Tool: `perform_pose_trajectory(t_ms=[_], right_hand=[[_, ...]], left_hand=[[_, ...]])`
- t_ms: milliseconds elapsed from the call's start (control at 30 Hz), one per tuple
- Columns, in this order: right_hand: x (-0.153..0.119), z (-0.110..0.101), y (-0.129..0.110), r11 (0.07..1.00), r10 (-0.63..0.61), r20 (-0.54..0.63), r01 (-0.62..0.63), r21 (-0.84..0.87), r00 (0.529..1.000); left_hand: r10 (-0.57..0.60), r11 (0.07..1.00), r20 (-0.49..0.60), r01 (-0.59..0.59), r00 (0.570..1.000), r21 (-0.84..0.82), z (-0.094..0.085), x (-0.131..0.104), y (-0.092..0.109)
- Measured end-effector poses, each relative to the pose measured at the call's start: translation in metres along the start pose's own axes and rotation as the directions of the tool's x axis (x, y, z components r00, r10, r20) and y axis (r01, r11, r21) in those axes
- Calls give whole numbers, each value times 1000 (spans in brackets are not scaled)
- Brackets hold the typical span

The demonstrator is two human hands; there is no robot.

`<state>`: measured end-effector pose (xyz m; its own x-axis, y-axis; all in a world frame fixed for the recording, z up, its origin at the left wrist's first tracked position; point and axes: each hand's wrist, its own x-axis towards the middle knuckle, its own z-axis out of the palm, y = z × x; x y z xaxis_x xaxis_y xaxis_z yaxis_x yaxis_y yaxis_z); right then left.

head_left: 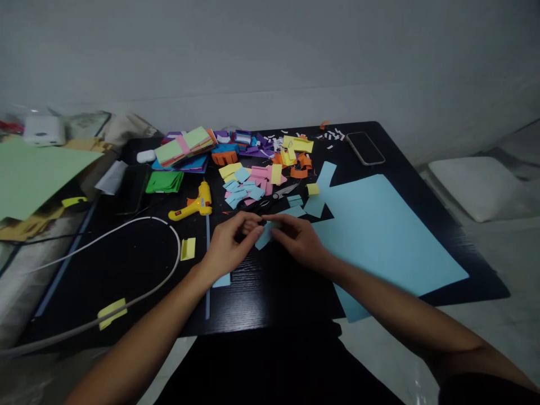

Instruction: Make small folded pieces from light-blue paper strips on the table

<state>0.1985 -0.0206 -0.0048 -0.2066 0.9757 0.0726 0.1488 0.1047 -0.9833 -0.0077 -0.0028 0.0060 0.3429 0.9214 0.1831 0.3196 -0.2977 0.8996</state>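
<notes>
A small light blue paper piece (pixel 264 236) is held between both hands above the dark table (pixel 253 301). My left hand (pixel 230 242) pinches its left side with the thumb and fingers. On the other side, my right hand (pixel 299 239) has its thumb and fingers closed on the same piece. Just beyond the hands lie scissors (pixel 287 192) and small blue paper pieces (pixel 238 194). A large light blue sheet (pixel 388 230) spreads to the right, partly beneath my right forearm.
A yellow glue gun (pixel 194 203) lies left of my hands beside a looping white cable (pixel 175 264). Folded coloured papers (pixel 185 147) and paper scraps (pixel 265 146) are at the back. A phone (pixel 365 148) rests at the back right.
</notes>
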Motion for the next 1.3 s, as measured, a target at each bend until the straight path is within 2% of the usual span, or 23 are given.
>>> perform_pose_trajectory(t_ms=[233, 333, 467, 733, 867, 1033, 1100, 1200, 1300], right_hand=[[1, 4, 3, 978, 40, -60, -27, 204, 997], [2, 3, 3, 974, 39, -53, -27, 223, 998], [0, 3, -1, 987, 33, -30, -28, 159, 999], [1, 1, -2, 985, -13, -48, 21, 170, 999], [0, -3, -5, 987, 20, -22, -16, 158, 1000], [-2, 2, -3, 975, 17, -55, -5, 220, 998], [-3, 4, -1, 975, 11, -70, 5, 223, 997], [-4, 6, 1, 977, 0, -73, 16, 212, 997], [-5, 6, 1, 980, -11, -84, 28, 197, 996]], left_hand=[[-35, 986, 112, 52, 993, -159, 7, -2, -2], [-63, 983, 74, 75, 995, -170, 7, -2, 1], [-71, 981, 2, 70, 997, -182, 9, -2, 4], [-52, 965, -16, 47, 999, -259, 10, -2, 6], [19, 990, -33, -23, 999, -142, 7, -4, 5], [196, 980, -34, -194, 980, 54, 3, -7, 6], [192, 981, -38, -190, 981, 47, 2, -6, 6], [116, 993, -42, -115, 992, 30, 1, -4, 6], [96, 992, -10, -95, 995, 85, 1, -2, 5]])
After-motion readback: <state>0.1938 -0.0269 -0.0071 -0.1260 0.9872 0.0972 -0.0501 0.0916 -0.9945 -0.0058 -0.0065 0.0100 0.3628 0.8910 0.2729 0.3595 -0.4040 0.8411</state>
